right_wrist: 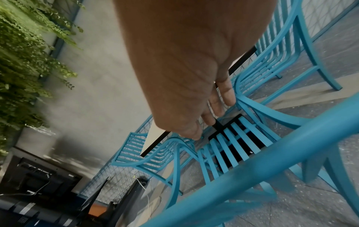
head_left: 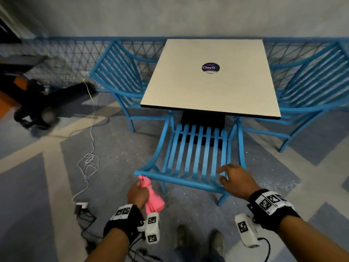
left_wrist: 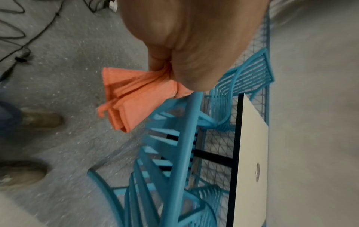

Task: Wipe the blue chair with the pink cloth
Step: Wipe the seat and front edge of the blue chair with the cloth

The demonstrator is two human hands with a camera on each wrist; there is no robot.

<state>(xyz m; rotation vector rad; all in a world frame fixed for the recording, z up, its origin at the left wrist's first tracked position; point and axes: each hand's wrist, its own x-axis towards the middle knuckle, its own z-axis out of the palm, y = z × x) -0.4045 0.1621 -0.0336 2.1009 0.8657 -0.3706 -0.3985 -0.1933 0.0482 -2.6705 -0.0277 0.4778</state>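
While the left hand [head_left: 138,194] hides its fingers, it's clenched on the folded pink cloth [head_left: 153,200] at the top rail's left end. Blue chair [head_left: 196,154] faces the table [head_left: 207,87], seat partly tucked under; rail runs left-right. Right hand [head_left: 237,181] hovers relaxed, fingers apart, over the rail's right end. Cables [head_left: 88,163] lie on the floor to the left.

Head view: dim, flat light with no hard shadows; soft shadow under the white table [head_left: 210,80]. Strong wide-angle bend, railing and floor curve toward the edges, corners darken. Dark equipment [head_left: 47,104] at left smeared by motion blur. Left wrist view: brighter, pink cloth [left_wrist: 132,98] reads orange here, colour cast. Chair [left_wrist: 182,153] slats soft, lower frame blurred. Right wrist view: near chair rail [right_wrist: 272,147] heavily blurred and streaked, foliage [right_wrist: 25,61] at left smeared, right hand [right_wrist: 184,69] close and soft.
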